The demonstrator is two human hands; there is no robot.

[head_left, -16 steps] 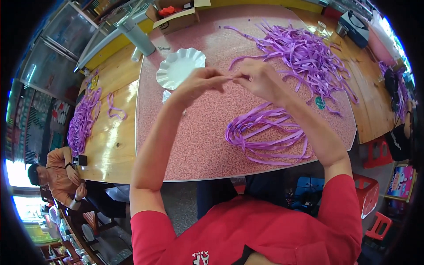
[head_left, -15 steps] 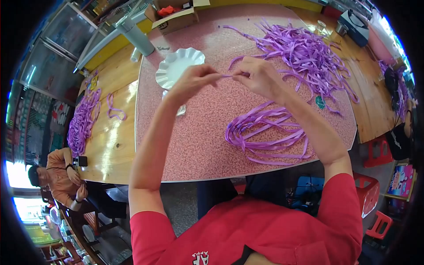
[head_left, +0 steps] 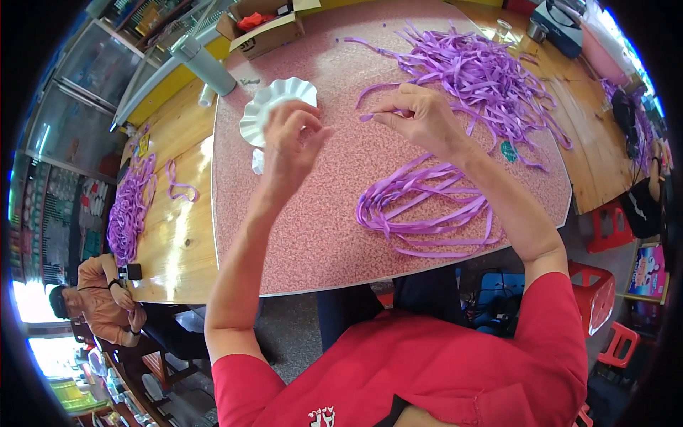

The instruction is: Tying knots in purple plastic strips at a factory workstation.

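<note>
My right hand point(head_left: 420, 117) pinches the end of a purple ribbon strap point(head_left: 367, 117) above the middle of the pink speckled table. To its left, my left hand point(head_left: 290, 142) is raised with curled fingers, thumb and fingertips apart; nothing I can make out is in it. Behind the left hand lies a white scalloped dish point(head_left: 288, 91), partly covered by the fingers. A big tangled pile of purple straps point(head_left: 473, 78) spreads beyond my right hand. Closer to me, under the right forearm, lies a looped bundle of purple straps point(head_left: 420, 213).
A grey-green tumbler point(head_left: 206, 65) and an open cardboard box point(head_left: 267, 37) stand at the far left. More purple straps point(head_left: 131, 206) lie on the wooden table at left, where a person in orange point(head_left: 103, 299) sits. Red stools point(head_left: 594, 292) are at right.
My left hand has let go of the strap end and drawn back left and toward me. My right hand keeps its pinch on the strap. The whole view has shifted slightly.
</note>
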